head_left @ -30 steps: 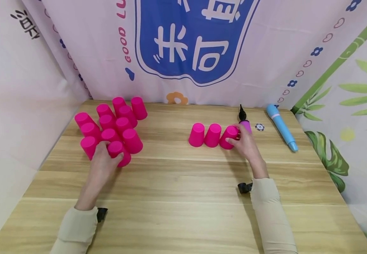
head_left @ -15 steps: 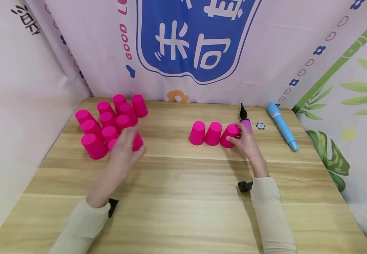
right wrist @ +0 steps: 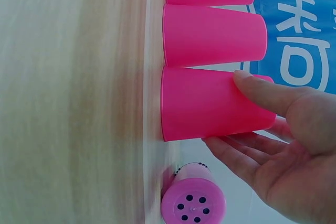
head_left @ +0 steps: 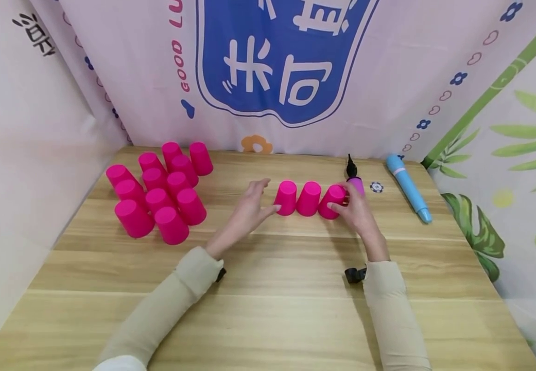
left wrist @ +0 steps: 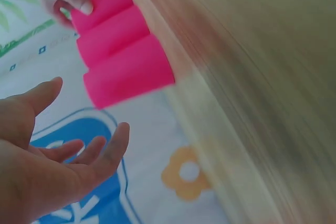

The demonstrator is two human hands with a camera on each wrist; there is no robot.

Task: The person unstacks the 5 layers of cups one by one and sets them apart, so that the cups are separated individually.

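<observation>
Three pink cups stand upside down in a row on the wooden table (head_left: 272, 288). My left hand (head_left: 270, 195) is open and empty, with its fingers spread just left of the left cup (head_left: 287, 197). In the left wrist view that hand (left wrist: 86, 116) sits a little apart from the same cup (left wrist: 128, 72). My right hand (head_left: 342, 198) grips the right cup (head_left: 331, 202) between thumb and fingers. The right wrist view shows the right hand (right wrist: 223, 108) with its thumb on one side of this cup (right wrist: 189, 103) and its fingers on the other. The middle cup (head_left: 308, 198) is untouched.
A cluster of several upside-down pink cups (head_left: 156, 190) fills the table's far left. A purple hand pump (head_left: 355, 178) lies right behind my right hand, beside a small round chip (head_left: 376, 187) and a blue tube (head_left: 409, 188). Printed curtains wall in three sides.
My left hand let go of a cup in the left cluster and swept right to the row of three. My right hand stayed on the right cup.
</observation>
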